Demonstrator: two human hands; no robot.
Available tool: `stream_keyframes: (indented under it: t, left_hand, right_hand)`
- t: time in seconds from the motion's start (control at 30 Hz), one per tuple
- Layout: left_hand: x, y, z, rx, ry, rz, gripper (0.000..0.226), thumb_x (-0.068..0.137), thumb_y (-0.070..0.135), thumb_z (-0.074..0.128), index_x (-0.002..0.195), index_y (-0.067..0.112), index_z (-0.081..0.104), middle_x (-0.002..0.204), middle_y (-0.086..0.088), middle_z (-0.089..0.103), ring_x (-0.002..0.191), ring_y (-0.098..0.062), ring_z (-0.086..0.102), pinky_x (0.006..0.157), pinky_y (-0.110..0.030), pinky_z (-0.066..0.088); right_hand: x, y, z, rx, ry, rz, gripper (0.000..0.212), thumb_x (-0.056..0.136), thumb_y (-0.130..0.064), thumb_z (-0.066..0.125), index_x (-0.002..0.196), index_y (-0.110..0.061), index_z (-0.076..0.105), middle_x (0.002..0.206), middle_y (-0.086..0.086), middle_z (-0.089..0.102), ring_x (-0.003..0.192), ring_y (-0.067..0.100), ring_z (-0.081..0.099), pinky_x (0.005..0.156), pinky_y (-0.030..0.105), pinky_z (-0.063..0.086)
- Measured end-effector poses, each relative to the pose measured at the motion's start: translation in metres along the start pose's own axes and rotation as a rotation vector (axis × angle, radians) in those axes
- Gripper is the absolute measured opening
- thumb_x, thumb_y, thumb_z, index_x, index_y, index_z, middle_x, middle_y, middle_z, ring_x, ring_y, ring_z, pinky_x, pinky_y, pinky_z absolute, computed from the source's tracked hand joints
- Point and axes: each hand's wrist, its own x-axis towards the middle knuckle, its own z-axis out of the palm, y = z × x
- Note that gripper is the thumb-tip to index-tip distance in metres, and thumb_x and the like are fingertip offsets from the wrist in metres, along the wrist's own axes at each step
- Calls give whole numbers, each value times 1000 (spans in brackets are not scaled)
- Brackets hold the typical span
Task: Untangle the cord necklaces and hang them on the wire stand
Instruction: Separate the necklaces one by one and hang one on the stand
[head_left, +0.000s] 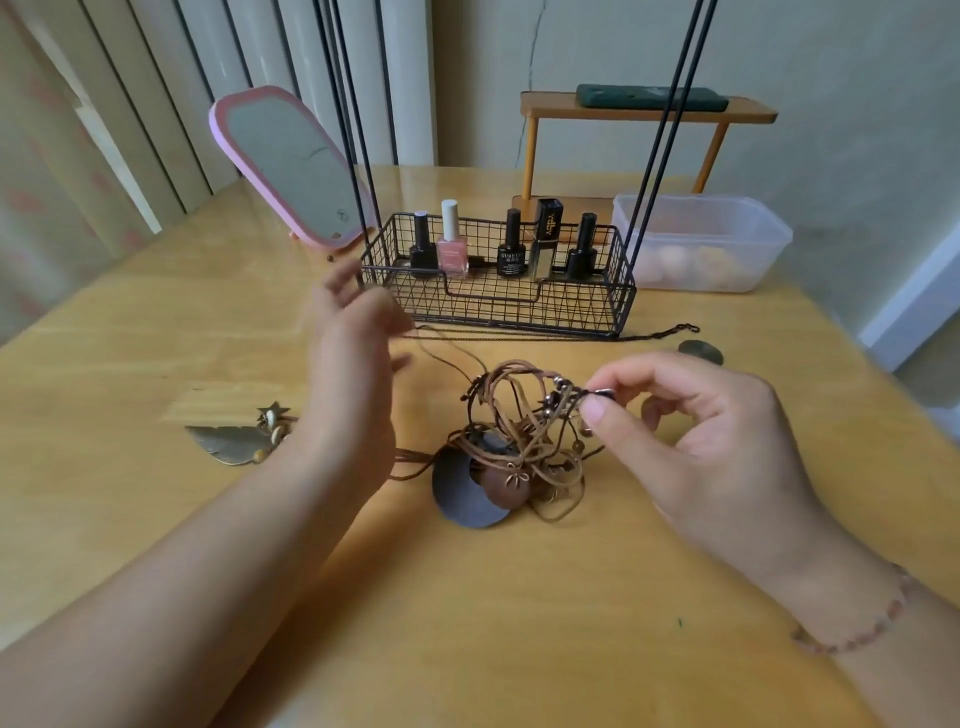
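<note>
A tangle of brown cord necklaces (524, 436) with round dark and brown pendants lies in the middle of the wooden table (156, 322). My right hand (696, 436) pinches a beaded cord end of the tangle between thumb and fingers, lifting loops off the table. My left hand (353, 364) is blurred, raised left of the tangle with fingers spread; a thin cord runs near its fingers, and I cannot tell if it holds it. The black wire stand (498, 306) rises behind, its basket holding nail polish bottles. A thin dark chain (649, 332) lies along the basket's front.
A feather pendant with a star charm (239, 439) lies at the left. A pink-framed mirror (291, 166) stands at the back left, a clear plastic box (701, 239) at the back right, a small wooden shelf (644, 111) behind. A dark flat stone (701, 351) sits beyond my right hand.
</note>
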Motion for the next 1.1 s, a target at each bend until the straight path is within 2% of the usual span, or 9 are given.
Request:
stream_keyframes:
  t: [0.07,0.13,0.2,0.33,0.53,0.67,0.83,0.93,1.1]
  left_hand:
    - [-5,2,-4,343,-55,546,70,69,23,58,137,11,46,127,2,52,110,-10,52,95,-33,42]
    - [-15,-1,-2,545,-370,785,41,86,24,61,124,11,58,124,0,60,118,-18,55,102,-39,43]
    - [-24,-3,4,532,-618,596,15,94,26,62,101,17,71,100,8,70,101,-11,64,92,-30,48]
    - [-28,-8,4,496,-714,423,16,95,25,60,84,19,70,77,9,67,75,-2,60,72,-19,47]
    - [-25,-9,3,501,-706,477,12,96,24,61,85,22,66,77,7,66,74,-6,61,70,-20,48]
    - [-22,-12,4,393,-745,368,14,96,24,60,86,16,66,76,1,64,72,-9,57,69,-22,45]
    - [-24,-15,6,320,-816,290,14,98,24,58,86,17,62,71,11,56,65,-3,49,63,-17,39]
    - [-22,-17,4,339,-816,309,15,97,22,57,90,12,65,76,-4,64,68,-21,58,64,-30,46]
    - [-20,-17,3,361,-803,292,12,94,22,61,88,16,70,80,-3,71,73,-11,64,70,-28,52]
  right_hand:
    - [0,0,0,5,-5,2,8,84,-35,64,89,-34,70,85,-9,70,84,17,64,63,33,49]
    - [-1,0,0,7,-16,-8,10,85,-34,64,93,-35,71,85,-9,70,86,18,65,65,33,50]
    - [-1,0,-1,-4,-37,-11,12,86,-32,66,96,-34,72,87,-8,70,88,18,64,66,33,50]
    - [0,1,-1,9,-37,10,15,87,-23,69,97,-33,72,89,-8,71,89,19,65,67,32,51]
    - [-1,0,-1,52,-26,46,28,84,-22,71,108,-37,71,82,-5,71,79,20,64,67,32,50]
    - [1,-3,-2,26,-27,34,26,81,-22,73,100,-39,73,86,-13,73,85,12,66,66,30,52]
    - [0,-4,-3,71,-40,28,27,80,-18,74,98,-38,72,82,-10,73,80,13,67,65,34,51]
    - [0,-6,-3,3,-56,-19,37,80,-18,74,109,-41,71,83,-12,74,81,13,67,65,32,52]
    - [0,-4,-3,25,15,2,19,79,-20,77,93,-33,76,80,-16,75,69,9,69,56,32,52]
